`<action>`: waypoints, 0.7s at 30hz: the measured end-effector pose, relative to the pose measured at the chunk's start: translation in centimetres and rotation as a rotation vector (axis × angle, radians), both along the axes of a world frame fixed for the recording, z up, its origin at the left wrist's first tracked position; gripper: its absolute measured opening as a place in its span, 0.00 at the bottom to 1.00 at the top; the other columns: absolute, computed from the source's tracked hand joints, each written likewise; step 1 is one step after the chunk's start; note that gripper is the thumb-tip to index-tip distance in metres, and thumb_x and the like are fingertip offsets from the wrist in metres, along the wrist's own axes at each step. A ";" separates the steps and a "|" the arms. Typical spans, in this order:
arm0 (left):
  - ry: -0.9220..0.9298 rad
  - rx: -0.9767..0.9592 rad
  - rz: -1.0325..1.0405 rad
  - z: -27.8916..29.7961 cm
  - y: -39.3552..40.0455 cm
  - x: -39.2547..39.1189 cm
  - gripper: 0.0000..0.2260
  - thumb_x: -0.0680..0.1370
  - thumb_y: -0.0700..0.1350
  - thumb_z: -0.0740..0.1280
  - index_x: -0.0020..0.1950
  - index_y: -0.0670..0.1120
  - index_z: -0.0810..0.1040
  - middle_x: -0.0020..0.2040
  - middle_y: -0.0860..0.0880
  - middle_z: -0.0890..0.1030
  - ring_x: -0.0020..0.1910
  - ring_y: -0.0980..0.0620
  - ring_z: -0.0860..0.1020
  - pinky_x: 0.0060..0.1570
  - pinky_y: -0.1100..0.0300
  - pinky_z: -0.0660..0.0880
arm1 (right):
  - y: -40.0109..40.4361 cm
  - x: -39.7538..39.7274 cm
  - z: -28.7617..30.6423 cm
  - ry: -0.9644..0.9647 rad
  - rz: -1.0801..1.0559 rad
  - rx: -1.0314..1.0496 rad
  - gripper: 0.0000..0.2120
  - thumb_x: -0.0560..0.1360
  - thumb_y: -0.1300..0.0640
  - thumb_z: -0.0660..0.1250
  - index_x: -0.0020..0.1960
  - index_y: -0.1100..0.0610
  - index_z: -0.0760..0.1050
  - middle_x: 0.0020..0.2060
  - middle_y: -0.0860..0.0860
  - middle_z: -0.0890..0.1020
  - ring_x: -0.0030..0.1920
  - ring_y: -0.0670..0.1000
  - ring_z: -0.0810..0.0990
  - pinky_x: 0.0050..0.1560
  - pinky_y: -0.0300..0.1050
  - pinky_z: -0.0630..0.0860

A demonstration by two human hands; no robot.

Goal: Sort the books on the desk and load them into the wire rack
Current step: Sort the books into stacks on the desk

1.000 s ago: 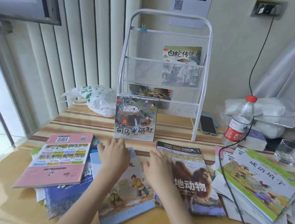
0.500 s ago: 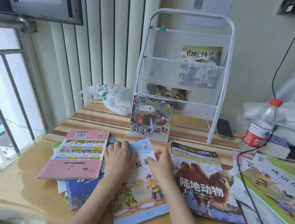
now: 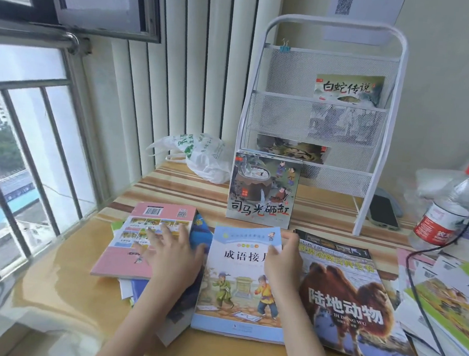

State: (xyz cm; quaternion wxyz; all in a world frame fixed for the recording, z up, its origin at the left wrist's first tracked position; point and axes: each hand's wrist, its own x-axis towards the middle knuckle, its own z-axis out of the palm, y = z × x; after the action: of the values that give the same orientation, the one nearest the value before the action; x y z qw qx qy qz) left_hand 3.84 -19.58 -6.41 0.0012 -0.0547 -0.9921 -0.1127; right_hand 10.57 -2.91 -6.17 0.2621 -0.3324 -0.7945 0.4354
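Fingers [image 3: 276, 248] of right hand [image 3: 282, 263] curl over top right corner of pale blue book [image 3: 234, 294], thumb side at its edge, pinching it. Left hand [image 3: 174, 253] lies flat, fingers spread and straight, resting on pink book [image 3: 135, 257] atop a small stack. Just right of the right hand: camel book [image 3: 349, 307], flat on counter [image 3: 70, 291]. Beyond the fingers, a jar-cover book [image 3: 262, 188] leans upright against wire rack [image 3: 385, 128]. Rack holds a green-titled book [image 3: 349, 88] in upper tier. Far right: loose pile of books [image 3: 449, 304], water bottle [image 3: 449, 208].
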 end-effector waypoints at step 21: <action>0.336 -0.420 -0.379 11.2 -1.9 0.3 0.12 0.75 0.37 0.63 0.56 0.50 0.73 0.52 0.50 0.79 0.49 0.46 0.78 0.36 0.59 0.62 | -4.9 -1.6 -0.3 0.190 0.645 0.193 0.37 0.75 0.63 0.66 0.73 0.38 0.52 0.71 0.36 0.58 0.67 0.31 0.56 0.62 0.24 0.56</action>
State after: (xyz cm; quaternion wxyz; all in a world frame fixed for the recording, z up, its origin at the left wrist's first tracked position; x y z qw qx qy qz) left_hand 4.09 -21.49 4.77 0.1325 -0.2553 -0.9518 0.1068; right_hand 8.95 -7.82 -6.47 0.2143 0.0043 -0.8682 0.4476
